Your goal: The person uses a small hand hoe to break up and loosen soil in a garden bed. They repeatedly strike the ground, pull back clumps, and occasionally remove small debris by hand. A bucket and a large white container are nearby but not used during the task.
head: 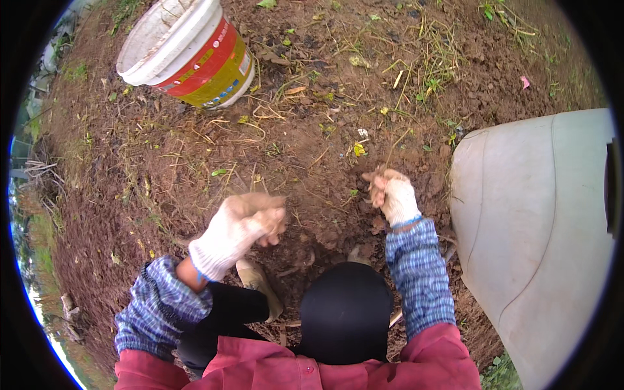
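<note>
My left hand (pixel 241 226), in a white knit glove with soiled fingers, is held over the brown soil (pixel 312 204) with its fingers curled. Motion blurs it, and whatever may be inside the curl is hidden. To the right, nearer the pale plastic container, my right hand (pixel 390 192) wears a matching dirty glove, its fingers bent and pointing left. A thin dry stalk (pixel 396 146) shows just beyond that hand; whether the hand grips it is unclear. Bits of straw and green weeds lie on the ground around both hands.
A white plastic bucket (pixel 161 75) with a red and yellow printed label stands tilted in view at upper left. The large pale plastic container (pixel 516 204) fills the right side. My boot (pixel 261 287) and black-clad knee (pixel 346 312) are close below my hands.
</note>
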